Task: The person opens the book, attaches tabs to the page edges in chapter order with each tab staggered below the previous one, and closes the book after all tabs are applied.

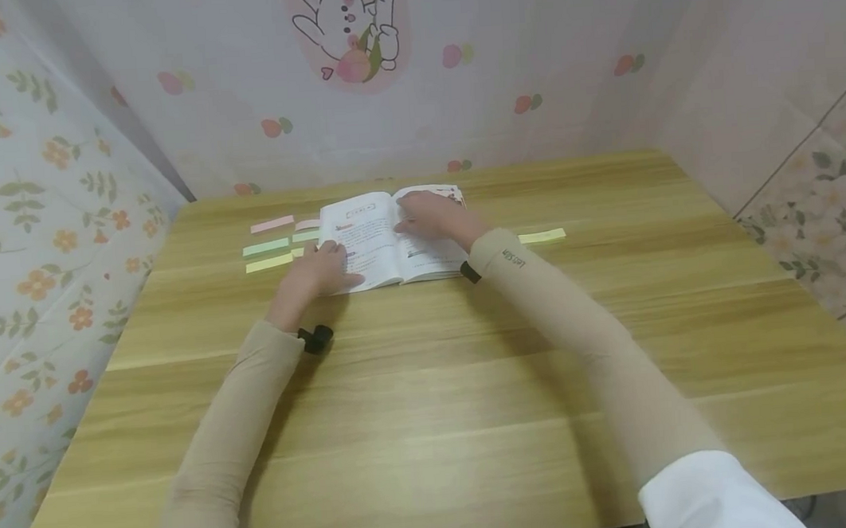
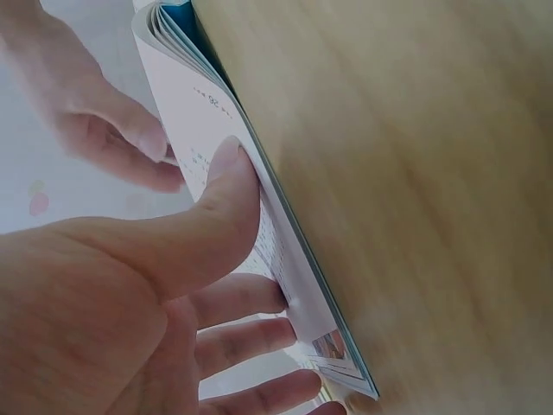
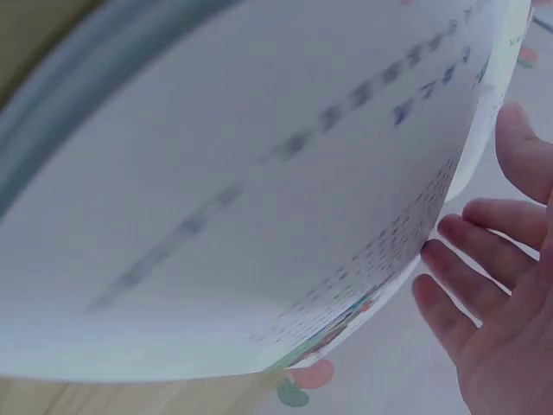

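An open book (image 1: 364,235) with printed white pages lies at the back middle of the table. My left hand (image 1: 317,271) rests on the lower left part of the left page. In the left wrist view its thumb (image 2: 232,177) lies along the page near the lower edge, the other fingers spread over the paper. My right hand (image 1: 431,216) is over the right page, close to the centre fold. The right wrist view shows its fingers (image 3: 471,277) loosely extended, with fingertips right at the curved page.
Left of the book lie paper strips: pink (image 1: 272,224), green (image 1: 266,247) and yellow (image 1: 268,263), with several more partly under its edge. A yellow strip (image 1: 542,236) lies to the right. Behind the wooden table (image 1: 417,424) hangs a printed curtain (image 1: 485,77).
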